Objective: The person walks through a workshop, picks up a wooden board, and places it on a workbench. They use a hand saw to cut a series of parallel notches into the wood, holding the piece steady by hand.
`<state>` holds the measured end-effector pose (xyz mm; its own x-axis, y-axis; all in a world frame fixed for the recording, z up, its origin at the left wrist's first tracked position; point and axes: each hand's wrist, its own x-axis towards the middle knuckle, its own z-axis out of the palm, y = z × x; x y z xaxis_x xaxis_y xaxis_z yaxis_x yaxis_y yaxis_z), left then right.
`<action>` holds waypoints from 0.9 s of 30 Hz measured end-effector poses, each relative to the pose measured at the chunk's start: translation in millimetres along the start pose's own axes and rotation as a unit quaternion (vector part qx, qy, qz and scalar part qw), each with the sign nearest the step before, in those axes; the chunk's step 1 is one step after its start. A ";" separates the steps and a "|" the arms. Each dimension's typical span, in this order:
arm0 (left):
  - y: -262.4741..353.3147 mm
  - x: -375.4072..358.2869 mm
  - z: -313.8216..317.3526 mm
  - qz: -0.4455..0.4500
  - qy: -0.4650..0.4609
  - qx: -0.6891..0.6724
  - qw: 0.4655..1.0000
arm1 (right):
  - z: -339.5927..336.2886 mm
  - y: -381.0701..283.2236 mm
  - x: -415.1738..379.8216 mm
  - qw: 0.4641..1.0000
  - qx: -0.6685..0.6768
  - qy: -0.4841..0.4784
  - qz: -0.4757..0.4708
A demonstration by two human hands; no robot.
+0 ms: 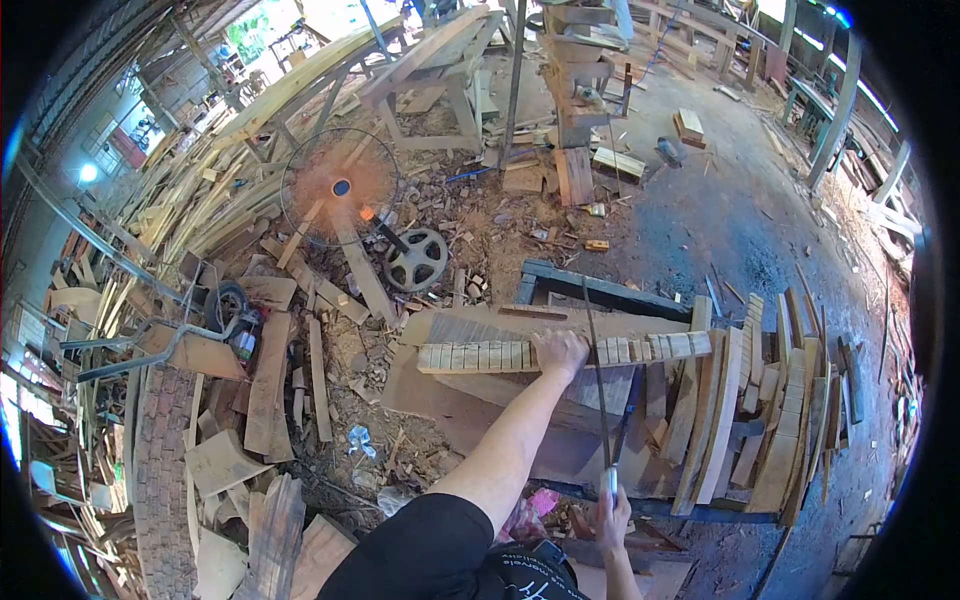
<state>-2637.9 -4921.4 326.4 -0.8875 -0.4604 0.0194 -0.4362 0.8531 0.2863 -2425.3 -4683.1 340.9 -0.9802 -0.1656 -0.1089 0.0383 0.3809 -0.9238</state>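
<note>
A long, curved wooden strip with evenly spaced cuts across it lies over boards on a low work surface. My left hand is closed over the middle of this strip, pressing on its top. In my right hand is the handle of a handsaw, gripped near my body. The long thin blade of the handsaw points away from me and crosses the strip just right of my left hand. Whether its teeth are inside a cut is too small to tell.
Several curved wooden pieces lie stacked at the right of the work surface. A dark beam runs behind it. Beyond are a spoked wheel, a round wire guard and wood scraps. A wheelbarrow stands at the left.
</note>
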 end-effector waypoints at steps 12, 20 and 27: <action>-8.9 1.0 10.0 0.024 -0.021 0.045 0.998 | 24.9 6.1 36.4 0.987 0.084 0.006 0.136; -5.5 -0.6 6.9 0.037 -0.004 0.054 0.998 | -16.9 20.6 -42.2 0.987 0.084 -0.034 0.131; -6.3 -2.3 5.6 0.040 -0.004 0.032 0.999 | 24.7 -12.1 54.6 0.986 0.095 -0.002 0.138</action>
<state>-2633.9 -4924.3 319.1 -0.9212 -0.3878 0.0316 -0.3719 0.9014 0.2217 -2474.5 -4719.2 337.0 -0.9266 -0.0827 -0.3668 0.3396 0.2349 -0.9108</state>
